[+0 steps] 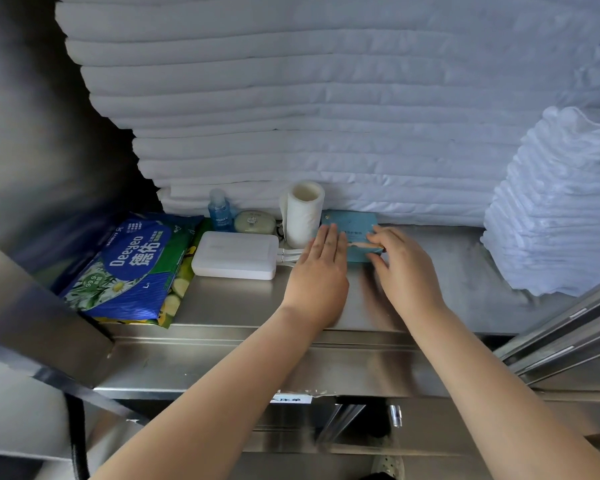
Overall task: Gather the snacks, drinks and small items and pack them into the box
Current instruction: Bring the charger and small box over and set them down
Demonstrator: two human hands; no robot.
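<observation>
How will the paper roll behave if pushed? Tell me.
The paper roll stands on end on the smooth steel shelf, so a push up high would probably tip it; once down it would likely roll. Soft paper around a hollow core suggests it is light and squashes under a hard grip.
</observation>
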